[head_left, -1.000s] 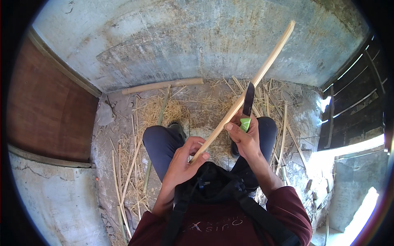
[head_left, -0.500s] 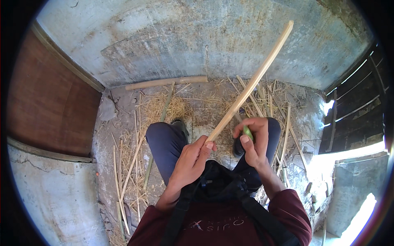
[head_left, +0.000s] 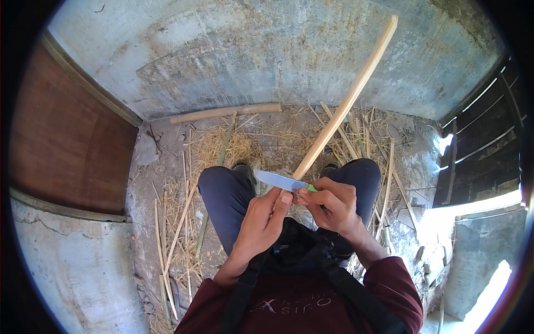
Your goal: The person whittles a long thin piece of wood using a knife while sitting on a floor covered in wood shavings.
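My left hand (head_left: 262,221) is closed round the near end of a long pale strip, bamboo by its look (head_left: 347,103). The strip slants up and away to the right, its far tip in front of the back wall. In my right hand (head_left: 335,208) is a knife (head_left: 281,181) with a green handle, the fingers wrapped round it. Its broad blade points left and lies across the strip just beyond my left fingers. Both hands are close together between my knees. The strip's near end is hidden inside my left hand.
Straw-like shavings (head_left: 208,147) and several split strips (head_left: 173,236) litter the floor on both sides of my legs. A thick bamboo pole (head_left: 225,113) lies along the foot of the concrete wall (head_left: 222,61). Brown boarding (head_left: 72,131) stands at left, dark slats (head_left: 481,145) at right.
My right hand has moved left toward my left hand and turned the knife, so its blade now crosses the strip. The strip's far tip has risen slightly in the view.
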{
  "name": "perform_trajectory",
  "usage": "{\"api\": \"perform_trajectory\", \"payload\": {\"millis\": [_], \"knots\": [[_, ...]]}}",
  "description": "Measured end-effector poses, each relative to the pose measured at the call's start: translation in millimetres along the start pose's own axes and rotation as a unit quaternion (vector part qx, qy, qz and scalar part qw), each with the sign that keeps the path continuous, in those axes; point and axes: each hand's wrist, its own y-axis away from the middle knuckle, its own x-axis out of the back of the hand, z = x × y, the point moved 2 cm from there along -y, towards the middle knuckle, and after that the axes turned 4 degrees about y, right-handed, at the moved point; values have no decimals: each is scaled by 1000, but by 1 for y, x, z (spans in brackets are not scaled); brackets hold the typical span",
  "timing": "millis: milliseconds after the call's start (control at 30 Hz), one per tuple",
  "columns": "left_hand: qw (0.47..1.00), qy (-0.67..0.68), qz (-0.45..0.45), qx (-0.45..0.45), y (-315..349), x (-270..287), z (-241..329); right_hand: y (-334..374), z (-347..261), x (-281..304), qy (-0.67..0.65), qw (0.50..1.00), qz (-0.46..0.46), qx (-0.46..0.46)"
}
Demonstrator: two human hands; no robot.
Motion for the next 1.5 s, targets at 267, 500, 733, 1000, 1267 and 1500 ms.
{"api": "perform_trajectory", "payload": {"millis": [267,500,733,1000,1267,1500], "knots": [[998,58,24,-9,-2,2,-1,-6,-6,7,13,1000,-2,-10],[995,92,27,4,-1,4,1,-8,-13,10,11,1000,2,-11],[997,69,22,10,-1,3,8,-16,-6,21,46,996,52,-55],[997,72,24,-3,-1,0,7,-14,-9,17,19,1000,-10,-20],[995,68,68,-12,4,4,-6,-25,2,26,22,997,53,-49],[991,13,122,-58,0,-2,2,-21,-4,19,16,1000,6,-7]]}}
